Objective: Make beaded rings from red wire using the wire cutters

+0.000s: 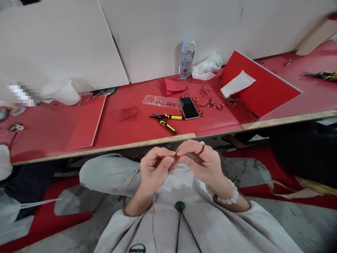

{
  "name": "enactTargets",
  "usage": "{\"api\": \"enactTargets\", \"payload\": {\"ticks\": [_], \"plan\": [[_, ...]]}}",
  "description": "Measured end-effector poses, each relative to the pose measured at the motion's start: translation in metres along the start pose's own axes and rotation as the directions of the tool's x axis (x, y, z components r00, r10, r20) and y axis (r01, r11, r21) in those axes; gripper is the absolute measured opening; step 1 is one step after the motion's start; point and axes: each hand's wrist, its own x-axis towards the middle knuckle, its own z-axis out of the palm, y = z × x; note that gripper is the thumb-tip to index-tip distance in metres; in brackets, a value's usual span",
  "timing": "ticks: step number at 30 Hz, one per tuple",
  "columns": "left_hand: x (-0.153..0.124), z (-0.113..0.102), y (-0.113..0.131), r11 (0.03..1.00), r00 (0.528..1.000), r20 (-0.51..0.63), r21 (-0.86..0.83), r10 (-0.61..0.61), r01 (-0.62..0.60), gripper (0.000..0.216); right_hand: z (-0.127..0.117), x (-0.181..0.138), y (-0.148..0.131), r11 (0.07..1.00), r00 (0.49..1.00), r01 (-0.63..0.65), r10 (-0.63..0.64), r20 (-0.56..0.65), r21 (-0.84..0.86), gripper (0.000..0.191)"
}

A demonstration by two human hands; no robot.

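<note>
My left hand (157, 169) and my right hand (201, 163) meet above my lap, just short of the table edge. Thumb and forefinger are pinched together on each hand, tip to tip. Between them is a thin red wire (153, 221), whose loose length trails from my left hand down over my shirt. Any small piece at the fingertips is too hidden to make out. Beyond my hands, pliers (165, 121) with yellow and black handles lie spread on the table. A tangled coil of red wire (125, 112) rests left of them.
On the red table (126, 135) are a phone (189, 107), a clear bead tray (160, 102) and several small beaded wire pieces (213, 104). A water bottle (186, 59) stands by the white partition. Red boards (88, 121) lie at both sides. People sit left and right.
</note>
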Motion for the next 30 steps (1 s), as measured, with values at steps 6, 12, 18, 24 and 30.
{"api": "enactTargets", "payload": {"ticks": [6,12,18,24,30], "plan": [[-0.003,0.000,-0.005,1.000,1.000,-0.009,0.006,0.023,-0.022,0.015,0.012,-0.006,0.003,0.998,0.992,-0.067,0.067,-0.108,0.004,0.010],[-0.004,0.002,-0.001,0.979,0.989,-0.006,0.148,0.146,-0.143,0.011,0.018,-0.006,-0.004,0.963,0.956,-0.238,0.256,-0.145,0.130,0.014],[-0.006,0.004,0.005,0.911,0.965,0.030,0.323,0.262,-0.257,0.008,0.020,-0.004,-0.008,0.866,0.898,-0.369,0.426,-0.113,0.338,0.032],[-0.009,0.006,0.003,0.839,0.940,0.060,0.435,0.336,-0.328,0.010,0.019,-0.001,-0.005,0.805,0.871,-0.446,0.490,-0.014,0.392,0.046],[-0.007,0.001,-0.006,0.707,0.865,0.034,0.560,0.500,-0.431,0.013,0.011,-0.008,0.001,0.987,0.980,-0.158,0.159,-0.120,0.016,0.005]]}}
